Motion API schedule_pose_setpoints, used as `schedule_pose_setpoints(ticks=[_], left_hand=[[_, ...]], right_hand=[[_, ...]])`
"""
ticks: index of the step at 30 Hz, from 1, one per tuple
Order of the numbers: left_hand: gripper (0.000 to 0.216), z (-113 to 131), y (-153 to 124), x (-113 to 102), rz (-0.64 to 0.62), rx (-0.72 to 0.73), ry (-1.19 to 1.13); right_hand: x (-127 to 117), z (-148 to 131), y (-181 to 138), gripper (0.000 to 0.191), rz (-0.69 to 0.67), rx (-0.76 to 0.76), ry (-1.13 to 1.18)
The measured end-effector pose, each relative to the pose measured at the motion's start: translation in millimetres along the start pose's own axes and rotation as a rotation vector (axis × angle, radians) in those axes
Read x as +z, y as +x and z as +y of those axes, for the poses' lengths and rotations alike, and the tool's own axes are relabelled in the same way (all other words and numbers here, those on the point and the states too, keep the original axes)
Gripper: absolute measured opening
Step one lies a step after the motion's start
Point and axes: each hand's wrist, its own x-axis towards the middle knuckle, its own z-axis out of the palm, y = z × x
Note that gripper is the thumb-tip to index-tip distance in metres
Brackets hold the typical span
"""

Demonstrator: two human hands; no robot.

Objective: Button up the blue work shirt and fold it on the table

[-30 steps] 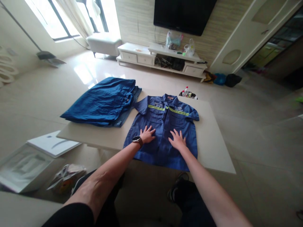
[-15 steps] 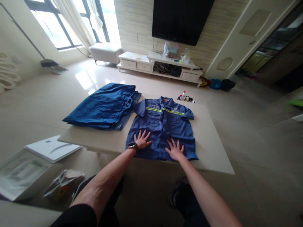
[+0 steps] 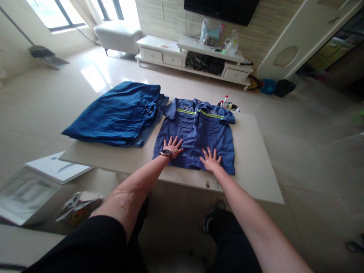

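A short-sleeved navy work shirt lies front side up on the pale table, its collar pointing away from me. Yellow-green stripes cross its chest above two pockets. My left hand, with a watch on the wrist, rests flat on the lower left of the shirt, fingers spread. On the lower right, my right hand presses down the same way, fingers apart. Left of the shirt sits a pile of blue garments, reaching over the table's far-left edge.
A small sticker-like mark shows on the table's near edge. Bottles with red caps stand behind the table. At lower left are a white box and a plastic bag. A low white cabinet lines the far wall.
Both hands have pushed the shirt away from the table's near edge, baring a strip with the small mark. The camera view has tilted downward.
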Motion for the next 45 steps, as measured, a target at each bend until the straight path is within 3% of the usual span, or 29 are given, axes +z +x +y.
schedule_pose_setpoints(ticks=[4, 8, 11, 17, 25, 31, 34, 39, 45], left_hand=[[0.070, 30.8, -52.0, 9.9, 0.094, 0.005, -0.011], [0.072, 45.6, -115.9, 27.2, -0.035, 0.199, -0.104], [0.066, 45.7, -142.7, 30.2, -0.027, 0.216, -0.070], [0.034, 65.2, -131.4, 13.6, 0.071, 0.219, 0.033], [0.023, 69.8, -104.3, 3.2, -0.008, 0.308, 0.065], [0.030, 72.4, -106.0, -4.3, -0.064, 0.301, 0.053], [0.032, 73.6, -113.3, -5.1, -0.078, 0.313, 0.051], [0.027, 73.6, -122.9, 2.2, -0.049, 0.310, 0.026], [0.026, 76.5, -124.3, 12.4, 0.005, 0.305, 0.036]], right_hand=[[7.4, -15.2, -47.5, 0.062, 0.056, -0.080, 0.016], [26.3, -16.4, -98.1, 0.056, 0.108, -0.152, 0.117], [23.7, -15.1, -115.0, 0.048, 0.096, -0.212, 0.142], [-11.5, -28.7, -106.3, 0.041, 0.116, -0.294, 0.035], [-16.2, -43.2, -93.3, 0.031, 0.047, -0.331, -0.043], [-23.1, -35.3, -90.5, 0.028, 0.087, -0.247, 0.110], [-31.4, -18.1, -89.9, 0.025, 0.247, -0.135, 0.270], [-49.3, 14.3, -88.4, 0.015, 0.695, 0.035, 0.697], [-68.1, 20.0, -97.0, 0.013, 1.105, 0.113, 1.057]])
